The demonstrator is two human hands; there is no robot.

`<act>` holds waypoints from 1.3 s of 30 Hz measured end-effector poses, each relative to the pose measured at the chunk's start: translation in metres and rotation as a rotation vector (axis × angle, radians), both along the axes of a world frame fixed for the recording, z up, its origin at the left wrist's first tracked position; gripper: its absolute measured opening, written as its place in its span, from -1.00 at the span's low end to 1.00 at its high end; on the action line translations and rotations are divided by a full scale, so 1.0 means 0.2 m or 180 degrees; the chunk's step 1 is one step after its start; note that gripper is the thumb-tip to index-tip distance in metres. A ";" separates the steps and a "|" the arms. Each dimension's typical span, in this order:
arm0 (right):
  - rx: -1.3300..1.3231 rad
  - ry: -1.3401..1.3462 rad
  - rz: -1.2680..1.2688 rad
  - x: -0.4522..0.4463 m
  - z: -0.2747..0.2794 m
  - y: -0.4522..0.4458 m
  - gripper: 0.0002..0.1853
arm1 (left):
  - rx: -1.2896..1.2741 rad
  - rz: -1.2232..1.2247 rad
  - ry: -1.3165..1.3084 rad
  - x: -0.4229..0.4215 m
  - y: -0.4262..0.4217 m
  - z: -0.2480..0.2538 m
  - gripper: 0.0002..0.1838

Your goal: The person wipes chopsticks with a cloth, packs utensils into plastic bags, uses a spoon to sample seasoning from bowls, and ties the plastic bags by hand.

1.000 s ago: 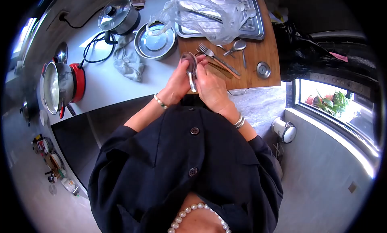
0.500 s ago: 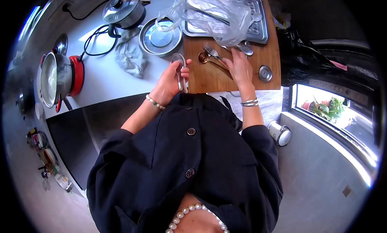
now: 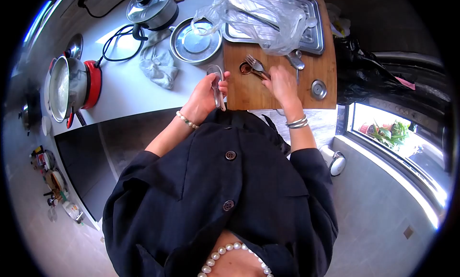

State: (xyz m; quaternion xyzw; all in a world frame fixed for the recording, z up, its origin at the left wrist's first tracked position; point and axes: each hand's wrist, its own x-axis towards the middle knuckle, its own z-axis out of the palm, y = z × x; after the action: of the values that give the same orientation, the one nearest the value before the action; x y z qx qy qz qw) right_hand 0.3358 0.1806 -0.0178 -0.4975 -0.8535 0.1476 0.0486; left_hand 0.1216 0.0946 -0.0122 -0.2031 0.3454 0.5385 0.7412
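Note:
My left hand (image 3: 205, 93) is wrapped round spoons (image 3: 217, 74), their metal bowls pointing up by the edge of the cutting board. My right hand (image 3: 283, 85) is closed in a pinch on the handle end of a metal fork (image 3: 254, 63). That fork lies across a copper-coloured spoon (image 3: 244, 68) on the wooden cutting board (image 3: 239, 97); its handle partly disappears under the fork and my fingers. Just beyond my right hand rests a silver spoon (image 3: 296, 62). A small round metal lid (image 3: 318, 89) sits on the board to the right.
A metal tray (image 3: 314, 42) carries a crumpled plastic bag (image 3: 268, 18). Leftward on the white counter are a shallow metal pan (image 3: 196, 42), a grey cloth (image 3: 158, 68), a lidded pot (image 3: 155, 11) and a red-based electric pot (image 3: 92, 85) with a black cable. Black plastic (image 3: 354, 63) lies right.
My right hand has shifted slightly down and left, away from the silver spoon. The fork has swung over the copper-coloured spoon. My left hand keeps its grip on the spoons.

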 end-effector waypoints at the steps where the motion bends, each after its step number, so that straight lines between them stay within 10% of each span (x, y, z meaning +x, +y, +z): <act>1: -0.0042 -0.0061 0.0125 0.00 0.00 0.03 -0.74 | -0.0004 -0.0016 0.0009 0.00 0.01 0.00 -0.72; 15: -0.1058 0.0209 0.0378 0.00 0.01 0.19 -0.87 | 0.0137 -0.0037 0.0414 0.01 0.01 -0.02 -0.75; 19: -0.3515 0.1639 -0.0161 0.01 0.13 0.14 -0.81 | 0.0476 0.0008 0.0780 0.06 0.03 -0.08 -0.69; 23: -0.4262 0.2682 -0.0125 -0.12 0.31 -0.01 -0.79 | 0.0564 0.0132 0.0136 0.12 0.05 -0.11 -0.61; 27: -0.3913 0.2707 -0.0268 -0.25 0.18 -0.10 -0.77 | 0.0935 -0.0059 0.0365 0.16 0.08 -0.03 -0.33; 32: -0.1962 0.1043 0.0195 -0.28 0.23 -0.14 -0.57 | 0.0780 0.0271 0.0984 0.22 0.05 -0.06 -0.67; 39: -0.1327 0.0899 0.0056 -0.29 0.37 -0.18 -0.38 | 0.1126 0.0182 0.1078 0.21 0.08 0.04 -0.66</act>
State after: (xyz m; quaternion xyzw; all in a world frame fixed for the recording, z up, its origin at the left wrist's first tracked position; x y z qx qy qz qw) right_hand 0.2773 0.1454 0.0569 -0.4638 -0.7936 0.3889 0.0625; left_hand 0.1639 0.1101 -0.0037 0.0133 0.3592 0.6378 0.6812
